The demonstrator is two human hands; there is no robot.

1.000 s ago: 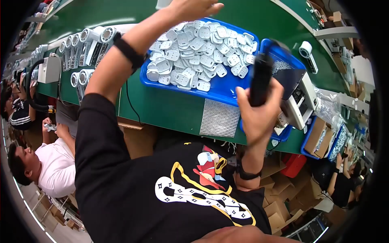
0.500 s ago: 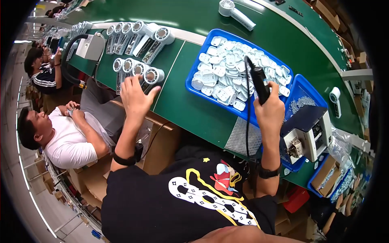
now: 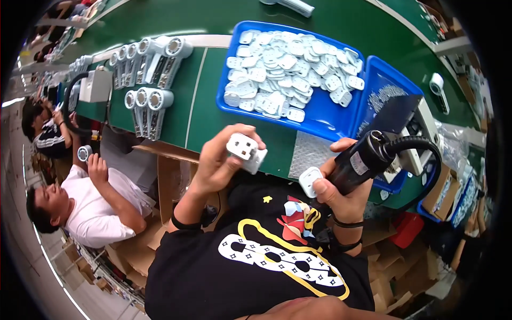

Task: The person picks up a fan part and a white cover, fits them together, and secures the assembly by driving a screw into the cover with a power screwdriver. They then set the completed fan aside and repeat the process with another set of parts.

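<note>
My left hand (image 3: 210, 165) is closed around a white handheld fan (image 3: 241, 146); its squarish handle end with small openings faces up, and the rest is mostly hidden. Beside it, my right hand (image 3: 349, 200) grips a black electric screwdriver (image 3: 354, 168) with a corded end. Between that hand's thumb and fingers sits a small white rounded cover plate (image 3: 309, 181). The screwdriver's tip is out of sight. Beyond both hands, a blue tray (image 3: 333, 127) holds a heap of similar white plates (image 3: 290, 69).
Two rows of handheld fans (image 3: 152, 101) stand at the left on the green table (image 3: 205, 125). Right of the tray are a blue bin of small screws (image 3: 392, 90) and a white-and-dark machine (image 3: 426, 120). A co-worker in a white shirt (image 3: 106, 205) sits at the left.
My left hand has come back from the front fan row, now one fan shorter, with a fan in it. My right hand has drawn nearer from the tray, now also holding a cover plate.
</note>
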